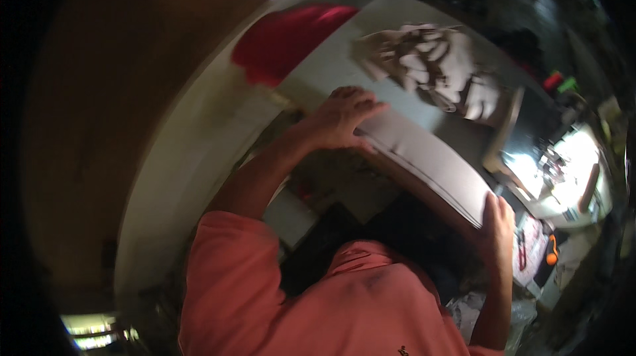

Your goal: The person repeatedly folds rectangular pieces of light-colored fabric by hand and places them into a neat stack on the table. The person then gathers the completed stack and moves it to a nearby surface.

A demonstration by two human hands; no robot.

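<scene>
A long pale strip of leather-like material point(430, 157) stretches between my two hands, with a seam line along its lower edge and a brown edge below it. My left hand point(348, 117) is closed around its left end, thumb below and fingers over the top. At the other end, my right hand point(498, 223) grips the strip near its corner. The strip lies slantwise along the near edge of a grey table point(311, 84). Beyond it on the table sits a pile of pale pieces with dark edges point(430, 64).
Red cloth point(291, 38) lies at the table's far left. To the right, a bright lamp lights what looks like a sewing machine point(563, 170). Near it are a red-handled tool point(522, 250) and an orange item point(552, 250). A pale wall point(172, 157) runs along the left.
</scene>
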